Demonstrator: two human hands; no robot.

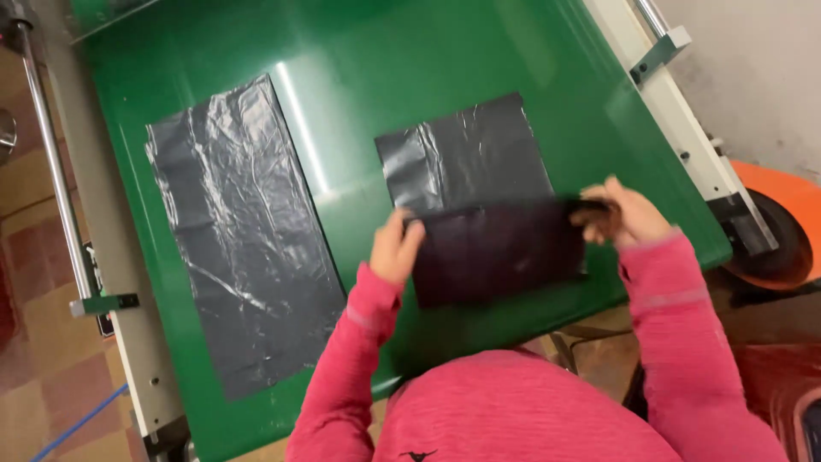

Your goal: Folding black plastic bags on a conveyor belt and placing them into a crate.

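Observation:
A dark grey plastic bag lies on the green belt, and its near half is folded over toward me. My left hand pinches the fold's left corner. At the fold's right corner my right hand grips the bunched plastic. A second, longer grey plastic bag lies flat on the belt to the left, apart from both hands. My sleeves are pink.
The belt runs in a white metal frame with a steel rail along the left side. An orange machine part with a black wheel stands at the right. Tiled floor shows at the left.

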